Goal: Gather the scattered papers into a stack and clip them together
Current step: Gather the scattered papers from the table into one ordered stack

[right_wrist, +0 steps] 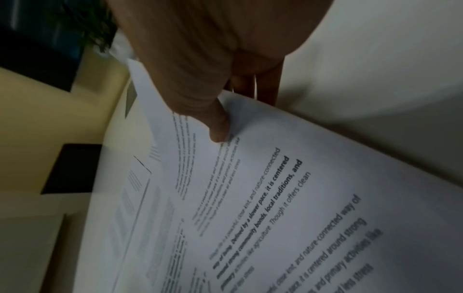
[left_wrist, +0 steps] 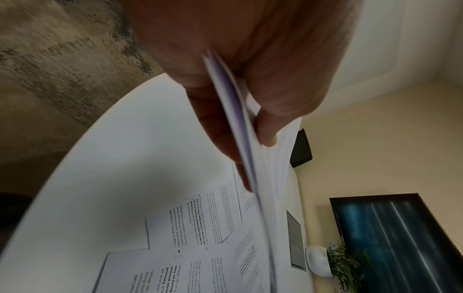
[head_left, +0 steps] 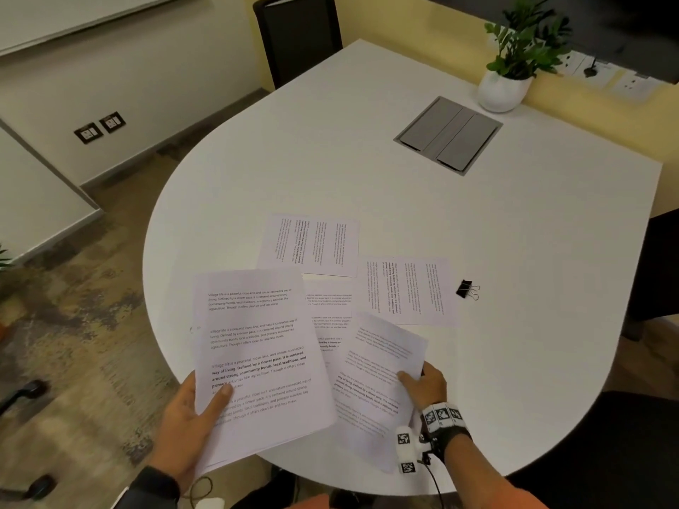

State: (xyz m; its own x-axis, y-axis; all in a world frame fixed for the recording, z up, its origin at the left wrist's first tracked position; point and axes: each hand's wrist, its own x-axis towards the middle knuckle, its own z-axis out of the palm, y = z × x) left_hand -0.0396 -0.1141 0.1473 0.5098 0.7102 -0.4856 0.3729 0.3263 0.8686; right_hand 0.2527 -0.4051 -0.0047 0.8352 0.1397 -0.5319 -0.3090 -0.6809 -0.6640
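Observation:
My left hand point(head_left: 205, 402) holds a small stack of printed papers point(head_left: 257, 354) above the table's near edge, thumb on top; the left wrist view shows the same stack of papers point(left_wrist: 240, 126) edge-on between thumb and fingers. My right hand point(head_left: 422, 383) pinches one printed sheet point(head_left: 374, 376) by its right side, lifted off the table; the thumb point(right_wrist: 218, 126) presses that sheet point(right_wrist: 300, 198). A sheet point(head_left: 330, 317) lies partly covered between them. Two more sheets lie flat farther out, one point(head_left: 310, 246) in the middle and one point(head_left: 408, 290) to the right. A black binder clip point(head_left: 466, 289) sits right of them.
The round white table point(head_left: 514, 233) has a grey cable hatch point(head_left: 449, 134) and a potted plant point(head_left: 509, 79) at the back. A black chair point(head_left: 297, 34) stands behind the table. Patterned floor lies to the left.

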